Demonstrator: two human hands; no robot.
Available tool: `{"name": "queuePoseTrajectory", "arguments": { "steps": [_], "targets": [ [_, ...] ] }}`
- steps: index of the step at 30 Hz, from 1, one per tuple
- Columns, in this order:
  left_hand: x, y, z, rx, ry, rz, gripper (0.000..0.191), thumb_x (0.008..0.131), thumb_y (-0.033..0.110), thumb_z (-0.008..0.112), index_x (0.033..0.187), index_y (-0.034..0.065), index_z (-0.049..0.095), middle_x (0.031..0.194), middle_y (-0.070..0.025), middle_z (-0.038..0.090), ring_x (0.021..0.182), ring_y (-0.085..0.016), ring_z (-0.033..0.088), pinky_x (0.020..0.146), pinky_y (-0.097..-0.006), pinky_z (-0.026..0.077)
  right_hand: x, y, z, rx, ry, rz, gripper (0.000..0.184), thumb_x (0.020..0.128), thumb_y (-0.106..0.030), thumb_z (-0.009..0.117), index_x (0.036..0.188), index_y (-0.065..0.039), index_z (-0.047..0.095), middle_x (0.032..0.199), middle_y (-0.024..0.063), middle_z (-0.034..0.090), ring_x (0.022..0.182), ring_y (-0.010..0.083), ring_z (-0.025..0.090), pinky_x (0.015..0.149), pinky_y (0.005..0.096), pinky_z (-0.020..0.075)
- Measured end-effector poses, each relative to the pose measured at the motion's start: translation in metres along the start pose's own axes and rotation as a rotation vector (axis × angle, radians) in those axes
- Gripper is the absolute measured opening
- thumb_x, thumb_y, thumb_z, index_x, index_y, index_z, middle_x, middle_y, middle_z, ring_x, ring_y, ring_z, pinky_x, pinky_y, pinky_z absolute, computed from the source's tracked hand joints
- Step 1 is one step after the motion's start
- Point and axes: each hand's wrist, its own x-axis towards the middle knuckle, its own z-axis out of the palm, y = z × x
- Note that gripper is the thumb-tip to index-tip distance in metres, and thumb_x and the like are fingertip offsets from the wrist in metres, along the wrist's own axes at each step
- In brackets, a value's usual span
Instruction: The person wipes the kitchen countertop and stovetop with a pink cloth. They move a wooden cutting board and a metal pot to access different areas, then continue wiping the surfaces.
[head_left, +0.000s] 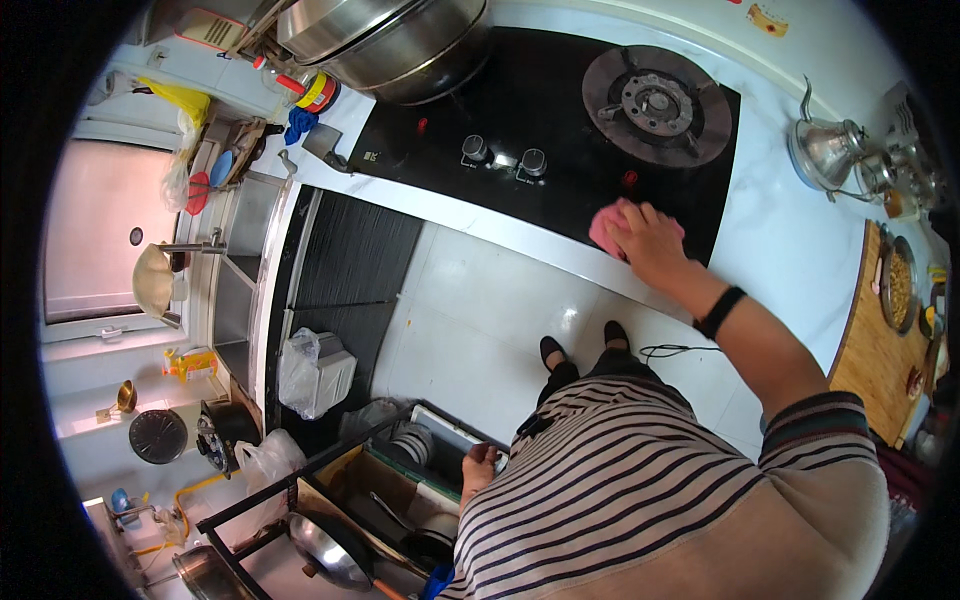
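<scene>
A crumpled pink cloth (604, 226) is under my right hand (651, 241), pressed on the front right of a black glass gas cooktop (540, 90). Just beyond the hand lies a round cast burner grate (657, 105). Two control knobs (475, 148) sit at the cooktop's front middle. Low in the view, my left hand (478, 469) hangs beside my body, its fingers curled near the white rim of a storage bin (450, 426). My striped shirt partly covers that hand, so whether it grips anything is unclear.
A large steel steamer pot (420, 56) covers the left burner. By the cooktop's left edge lies a cleaver (324, 142). Further left is a steel sink (244, 300). On the right stand a metal kettle (829, 154) and a wooden board (874, 345) bearing a bowl (898, 285).
</scene>
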Motion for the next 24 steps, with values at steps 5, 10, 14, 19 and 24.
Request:
{"name": "queuePoseTrajectory", "arguments": {
  "steps": [5, 10, 14, 19, 24],
  "targets": [
    [0.02, -0.038, 0.002, 0.406, -0.065, -0.031, 0.032, 0.087, 0.025, 0.067, 0.103, -0.0031, 0.065, 0.085, -0.0159, 0.07, 0.081, -0.022, 0.069, 0.07, -0.0339, 0.052, 0.08, -0.009, 0.007, 0.097, -0.025, -0.019, 0.036, 0.078, -0.011, 0.059, 0.113, -0.015, 0.064, 0.128, 0.013, 0.048, 0.11, 0.0312, 0.048, 0.089, 0.0421, 0.0439],
    [0.026, 0.033, -0.013, 0.087, -0.038, 0.092, 0.025, 0.091, 0.013, 0.063, 0.107, -0.0063, 0.059, 0.088, -0.0133, 0.068, 0.082, -0.021, 0.066, 0.074, -0.0328, 0.053, 0.024, 0.013, -0.007, 0.141, -0.057, -0.033, 0.03, 0.079, -0.014, 0.058, 0.109, -0.015, 0.064, 0.124, 0.0115, 0.049, 0.112, 0.0319, 0.047, 0.093, 0.0423, 0.0432],
    [0.023, 0.068, 0.008, -0.186, -0.023, 0.11, 0.028, 0.092, 0.01, 0.062, 0.113, -0.0063, 0.055, 0.092, -0.0108, 0.065, 0.081, -0.019, 0.064, 0.078, -0.0316, 0.053, -0.024, 0.033, -0.014, 0.032, -0.043, -0.045, 0.033, 0.075, -0.011, 0.061, 0.108, -0.015, 0.062, 0.123, 0.0122, 0.049, 0.109, 0.0336, 0.049, 0.091, 0.0429, 0.0445],
    [0.008, 0.056, 0.025, 0.404, -0.131, 0.065, 0.035, 0.091, 0.021, 0.064, 0.114, -0.0049, 0.057, 0.093, -0.0164, 0.069, 0.089, -0.022, 0.067, 0.078, -0.0342, 0.052, 0.062, 0.008, 0.002, 0.035, -0.066, -0.042, 0.028, 0.08, -0.016, 0.057, 0.107, -0.011, 0.064, 0.123, 0.014, 0.049, 0.111, 0.0324, 0.049, 0.092, 0.0412, 0.0436],
    [0.007, 0.056, 0.01, 0.305, -0.136, 0.048, 0.031, 0.091, 0.018, 0.065, 0.109, -0.0056, 0.058, 0.09, -0.014, 0.069, 0.086, -0.022, 0.067, 0.076, -0.034, 0.052, 0.056, 0.013, -0.001, 0.125, -0.048, -0.104, 0.025, 0.081, -0.02, 0.057, 0.101, -0.01, 0.066, 0.12, 0.015, 0.05, 0.108, 0.0307, 0.05, 0.093, 0.0413, 0.0431]
  ]
}}
